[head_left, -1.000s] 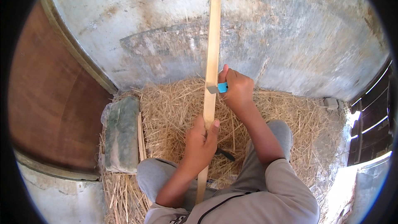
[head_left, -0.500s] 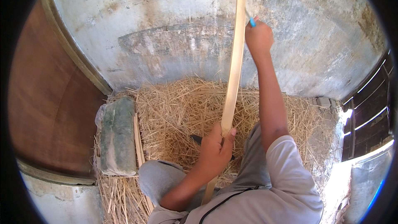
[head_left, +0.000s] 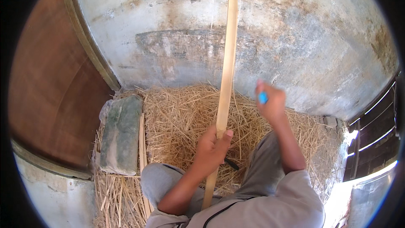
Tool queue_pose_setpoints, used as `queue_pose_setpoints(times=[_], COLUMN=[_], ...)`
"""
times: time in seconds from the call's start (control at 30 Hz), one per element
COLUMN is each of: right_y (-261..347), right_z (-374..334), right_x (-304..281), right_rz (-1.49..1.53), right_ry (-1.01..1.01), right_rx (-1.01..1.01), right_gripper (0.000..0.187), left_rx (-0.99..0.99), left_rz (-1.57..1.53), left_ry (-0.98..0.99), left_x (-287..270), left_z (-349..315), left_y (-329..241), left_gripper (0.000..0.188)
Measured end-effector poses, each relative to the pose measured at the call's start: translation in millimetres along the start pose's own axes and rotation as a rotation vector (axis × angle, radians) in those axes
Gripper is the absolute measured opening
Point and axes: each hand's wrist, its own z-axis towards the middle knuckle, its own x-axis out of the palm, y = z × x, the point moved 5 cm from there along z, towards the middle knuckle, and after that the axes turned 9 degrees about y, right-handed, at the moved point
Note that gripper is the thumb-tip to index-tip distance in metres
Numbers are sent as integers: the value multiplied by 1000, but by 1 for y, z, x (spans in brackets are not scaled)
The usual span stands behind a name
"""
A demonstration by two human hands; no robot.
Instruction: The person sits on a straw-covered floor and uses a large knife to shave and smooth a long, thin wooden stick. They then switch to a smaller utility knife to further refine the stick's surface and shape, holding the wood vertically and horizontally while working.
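A long pale bamboo strip (head_left: 228, 59) stands nearly upright before me. Its lower end passes between my legs toward my body. My left hand (head_left: 212, 150) is closed around the strip's lower part, thumb along its edge. Off to the right of the strip, my right hand (head_left: 272, 103) is closed on a blue-handled knife (head_left: 263, 97); it is apart from the strip and a little blurred. Only the end of the blue handle shows; the blade cannot be made out. Just below my left hand lies a dark flat object (head_left: 231, 163), partly hidden.
Straw-like shavings (head_left: 177, 114) cover the floor around my bent legs. A greyish-green block (head_left: 121, 137) lies at the left, with pale strips (head_left: 142, 143) beside it. A stained wall (head_left: 181, 59) rises ahead. A brown panel (head_left: 50, 88) stands left; dark slats (head_left: 373, 135) are right.
My right hand has come down and away from the upper part of the strip, still holding the knife. The strip's top shows lower and farther left as the view shifted.
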Motion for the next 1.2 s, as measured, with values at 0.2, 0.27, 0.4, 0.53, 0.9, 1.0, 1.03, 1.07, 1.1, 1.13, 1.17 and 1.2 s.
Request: queue_pose_setpoints(times=[0.2,0.27,0.4,0.53,0.9,1.0,1.03,1.07,1.1,1.13,1.17,1.2], right_y=[63,60,68,41,40,19,11,7,5,2,-2,-5], right_z=[-24,-13,-11,16,49,74,84,93,102,110,118,127], right_x=[10,9,16,4,-1,-7,-16,-22,-28,-32,-32,-34], right_rz=[-64,-119,-177,-9,-45,-16,-25,-75,-122,-165,-235,-241], right_ry=[-35,-13,-21,45,32,-46,-107,-110,-115,-118,-125,-110], right_rx=[-142,-126,-63,324,212,278,285,267,249,233,211,230], right_gripper=[37,38,39,39,44,46,47,47,47,47,47,48], left_rx=[179,152,84,84,87,126,125,122,120,128,136,142], left_rz=[228,217,80,158,169,224,215,207,202,191,180,171], left_ry=[10,-19,-11,-8,-43,-6,5,14,23,29,34,33], left_x=[16,17,14,32,26,32,34,37,38,38,37,35], left_z=[3,4,3,1,-7,-10,-10,-10,-11,-11,-9,-9], left_y=[-1,-2,2,11,-1,1,0,-1,-2,-1,3,6], left_gripper=[28,27,23,19,19,19,19,19,19,19,19,20])
